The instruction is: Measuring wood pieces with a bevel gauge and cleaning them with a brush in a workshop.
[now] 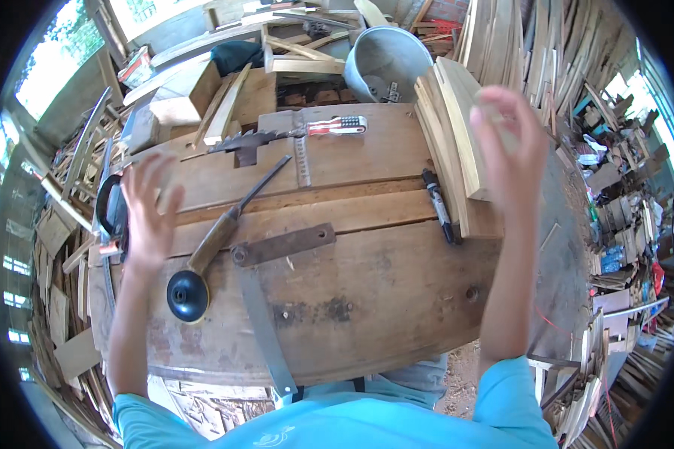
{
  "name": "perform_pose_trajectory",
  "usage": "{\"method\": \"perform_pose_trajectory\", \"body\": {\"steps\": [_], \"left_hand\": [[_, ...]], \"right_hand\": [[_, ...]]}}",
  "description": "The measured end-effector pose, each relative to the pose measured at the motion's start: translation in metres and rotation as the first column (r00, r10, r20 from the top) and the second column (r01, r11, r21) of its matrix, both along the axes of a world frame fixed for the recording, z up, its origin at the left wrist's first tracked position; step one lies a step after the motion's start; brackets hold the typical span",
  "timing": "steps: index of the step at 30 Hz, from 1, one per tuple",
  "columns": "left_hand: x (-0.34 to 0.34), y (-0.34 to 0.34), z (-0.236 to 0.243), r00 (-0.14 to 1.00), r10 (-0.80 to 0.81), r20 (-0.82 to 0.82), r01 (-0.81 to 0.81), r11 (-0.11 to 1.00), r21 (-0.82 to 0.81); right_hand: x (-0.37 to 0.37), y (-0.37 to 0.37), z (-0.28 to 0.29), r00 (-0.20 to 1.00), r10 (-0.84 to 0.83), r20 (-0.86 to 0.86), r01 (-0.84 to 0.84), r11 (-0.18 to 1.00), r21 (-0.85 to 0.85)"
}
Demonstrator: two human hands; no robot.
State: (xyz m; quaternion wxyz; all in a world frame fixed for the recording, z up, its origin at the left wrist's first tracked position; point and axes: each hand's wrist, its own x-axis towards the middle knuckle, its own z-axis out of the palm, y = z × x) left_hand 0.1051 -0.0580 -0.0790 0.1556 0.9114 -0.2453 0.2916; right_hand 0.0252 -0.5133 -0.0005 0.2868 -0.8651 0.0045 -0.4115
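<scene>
My left hand is raised over the bench's left side with fingers spread, slightly blurred and holding nothing. Beside it is a black-handled object, partly hidden. My right hand is up at the right by the stacked wooden pieces, thumb and fingers apart. A chisel with a wooden handle and round black end lies nearest my left hand. In front of me rests a hinged metal tool with a long flat blade. A black marker touches the wooden pieces.
The wooden workbench spans the middle. Towards its back lie a patterned-handle tool, a dark jagged metal piece and a ruler. Behind stands a grey bucket. Timber leans at back right; scrap wood is piled both sides.
</scene>
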Motion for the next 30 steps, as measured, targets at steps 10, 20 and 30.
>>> {"method": "perform_pose_trajectory", "body": {"steps": [10, 20, 30], "left_hand": [[-0.108, -0.066, -0.002, 0.966, -0.126, -0.226, 0.121, 0.992, -0.037], [-0.116, -0.068, -0.042, 0.955, -0.18, -0.236, 0.085, 0.927, -0.365], [-0.116, -0.058, -0.059, 0.937, -0.205, -0.284, 0.104, 0.937, -0.333]], "right_hand": [[0.079, -0.109, -0.036, 0.556, -0.374, -0.742, 0.221, 0.927, -0.302], [0.082, -0.118, -0.042, 0.757, -0.23, -0.612, 0.16, 0.973, -0.169], [-0.004, -0.053, 0.018, 0.9, 0.135, -0.414, -0.208, 0.969, -0.137]]}}
